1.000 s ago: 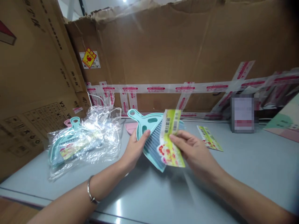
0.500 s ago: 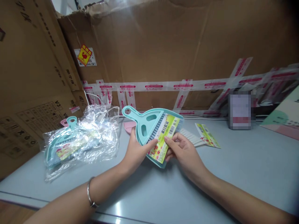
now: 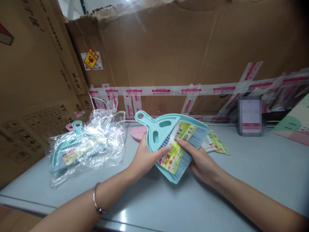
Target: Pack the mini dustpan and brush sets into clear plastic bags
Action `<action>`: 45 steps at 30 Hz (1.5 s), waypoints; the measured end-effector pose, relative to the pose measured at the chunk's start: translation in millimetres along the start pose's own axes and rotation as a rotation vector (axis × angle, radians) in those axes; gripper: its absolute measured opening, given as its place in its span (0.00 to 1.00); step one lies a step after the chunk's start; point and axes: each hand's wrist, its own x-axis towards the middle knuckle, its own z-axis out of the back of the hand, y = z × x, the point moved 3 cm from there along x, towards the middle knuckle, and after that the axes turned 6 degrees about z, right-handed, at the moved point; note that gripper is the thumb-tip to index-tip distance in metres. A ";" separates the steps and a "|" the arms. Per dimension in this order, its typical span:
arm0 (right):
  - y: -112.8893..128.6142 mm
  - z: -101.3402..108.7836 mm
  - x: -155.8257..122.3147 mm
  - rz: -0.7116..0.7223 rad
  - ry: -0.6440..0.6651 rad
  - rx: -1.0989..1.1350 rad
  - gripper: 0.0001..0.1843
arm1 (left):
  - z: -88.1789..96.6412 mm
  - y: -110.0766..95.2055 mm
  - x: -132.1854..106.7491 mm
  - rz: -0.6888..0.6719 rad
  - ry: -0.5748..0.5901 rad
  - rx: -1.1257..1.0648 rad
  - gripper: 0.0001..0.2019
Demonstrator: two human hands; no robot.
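Observation:
A turquoise dustpan (image 3: 176, 119) with a matching brush nested on it is held tilted above the table. A yellow-green printed card label (image 3: 173, 158) lies across the brush's grey-blue bristles (image 3: 196, 137). My left hand (image 3: 147, 154) grips the dustpan's left edge, its thumb on the label. My right hand (image 3: 198, 158) is closed around the lower right side, a finger pressed on the label and the others hidden behind. Partly covered behind the set are a pink dustpan (image 3: 137, 132) and a white-bristled brush (image 3: 207, 145) with another printed card (image 3: 219, 143).
On the left lies clear plastic packaging (image 3: 108, 141) with another turquoise set inside. Large cardboard boxes (image 3: 156, 48) wall off the back and left of the grey table (image 3: 229, 199). A blurred upright device (image 3: 250, 116) and a pastel board (image 3: 294, 125) stand at the right.
The dustpan set has tipped more towards me and shows more bristles. My right hand has shifted rightward along its edge. The whole view has moved slightly.

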 end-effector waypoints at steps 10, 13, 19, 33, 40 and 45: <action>5.7 11.5 -1.1 -0.020 -0.138 0.018 0.26 | 131.4 -10.4 35.7 -0.023 -0.587 1.303 0.14; 4.6 9.6 -4.0 -0.052 -0.139 0.024 0.25 | 132.3 0.5 36.4 -0.097 -0.573 1.350 0.14; 5.0 7.1 -7.5 -0.065 -0.085 0.033 0.23 | 69.0 -16.1 24.4 -0.349 -0.347 1.257 0.20; -7.9 8.0 -1.9 -0.078 -0.126 0.172 0.20 | -2.7 -20.1 -13.9 -0.637 0.294 0.910 0.24; -10.9 15.9 4.8 -0.024 -0.189 0.194 0.22 | -16.1 -15.8 -20.7 -0.625 0.430 0.964 0.23; -10.2 15.3 3.5 -0.051 -0.190 0.221 0.23 | 5.2 -25.6 -16.1 -0.738 0.014 0.820 0.24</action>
